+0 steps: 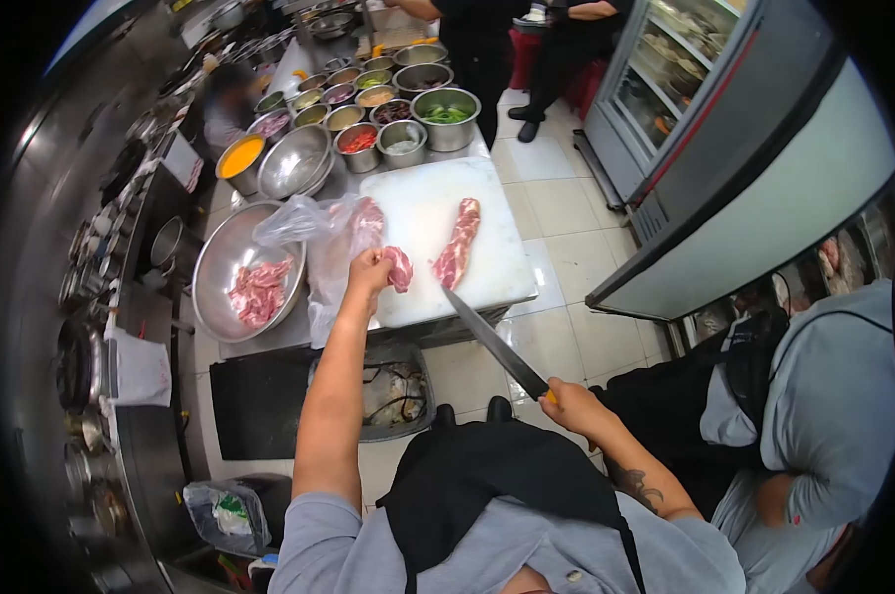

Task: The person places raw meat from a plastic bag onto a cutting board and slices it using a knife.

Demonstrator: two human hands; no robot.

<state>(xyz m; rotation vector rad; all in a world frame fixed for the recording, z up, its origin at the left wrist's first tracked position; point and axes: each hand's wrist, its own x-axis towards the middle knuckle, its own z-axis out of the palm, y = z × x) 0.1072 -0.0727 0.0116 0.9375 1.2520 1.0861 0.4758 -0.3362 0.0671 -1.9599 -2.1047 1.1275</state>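
Showing work seemingly part done, the head view has the left hand (371, 271) grasping a meat piece (399, 269) at the white board (418, 193), the right hand (573, 408) clenching a knife (499, 346), cut meat (259, 294) in a steel bowl (208, 259), and a strip (459, 243) lying apparently uncut.

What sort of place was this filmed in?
Probably a restaurant or other commercial kitchen: metal containers of ingredients stand beyond the cutting board, the left hand holds raw meat, and a glass-fronted fridge stands to the right.
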